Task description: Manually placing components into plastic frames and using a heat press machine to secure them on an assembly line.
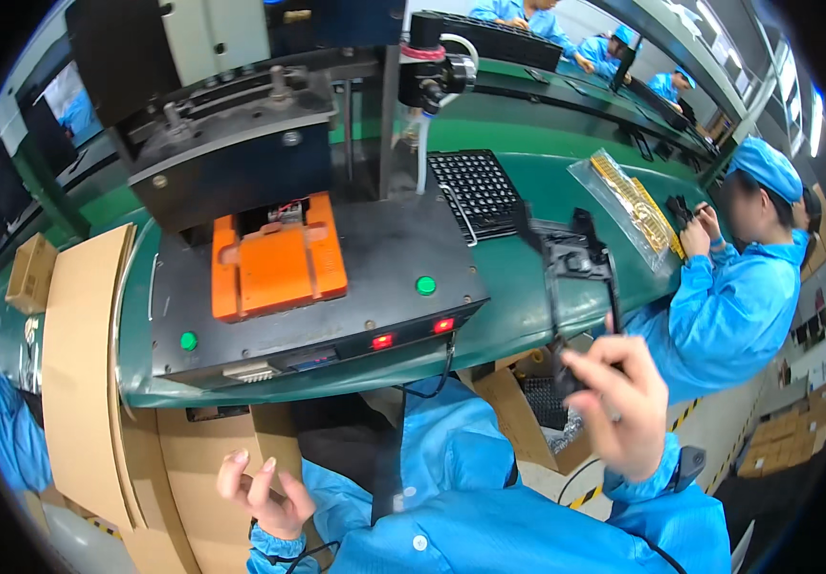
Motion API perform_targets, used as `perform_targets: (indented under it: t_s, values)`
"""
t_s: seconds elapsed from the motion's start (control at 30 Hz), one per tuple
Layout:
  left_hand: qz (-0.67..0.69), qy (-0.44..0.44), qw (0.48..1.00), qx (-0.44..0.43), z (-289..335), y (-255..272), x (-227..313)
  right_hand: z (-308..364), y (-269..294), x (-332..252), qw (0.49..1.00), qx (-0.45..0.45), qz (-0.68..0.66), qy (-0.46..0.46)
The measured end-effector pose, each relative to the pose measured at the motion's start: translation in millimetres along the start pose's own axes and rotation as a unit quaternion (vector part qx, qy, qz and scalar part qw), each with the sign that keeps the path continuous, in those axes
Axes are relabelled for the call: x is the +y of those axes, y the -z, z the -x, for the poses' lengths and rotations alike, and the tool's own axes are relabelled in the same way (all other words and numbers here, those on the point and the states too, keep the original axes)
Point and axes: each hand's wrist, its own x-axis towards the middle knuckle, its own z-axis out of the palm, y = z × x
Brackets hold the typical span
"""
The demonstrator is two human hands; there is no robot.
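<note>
My right hand [623, 397] is raised at the right, its thumb and fingers pinched on the lower end of a black plastic frame [580, 260]. The frame is an open, roughly rectangular piece with two long legs, held up in front of the green table edge. My left hand [267, 493] hangs at the lower left with its fingers apart and loosely bent, nothing in it, above an open cardboard box [207, 469]. Ahead stands a black press machine [384, 249] with an orange fixture block [279, 268] under its head.
Green buttons [425, 285] and red lit switches [382, 342] sit on the machine. Behind the frame lies a black grid tray [475, 191]. A bag of yellow parts [623, 206] rests near a co-worker [738, 258] at the right. Cardboard sheets [83, 373] stand at the left.
</note>
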Motion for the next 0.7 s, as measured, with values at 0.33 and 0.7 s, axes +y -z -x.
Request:
perform_targets:
  t_s: [0.33, 0.7]
  values:
    - [0.060, -0.142, 0.942, 0.298, -72, 25, 47, -44, -93, -92, 0.935, -0.012, -0.285, 0.213]
    - [0.035, -0.010, 0.997, 0.070, -140, 11, 24, -130, -150, -81, 0.943, 0.033, -0.267, 0.196]
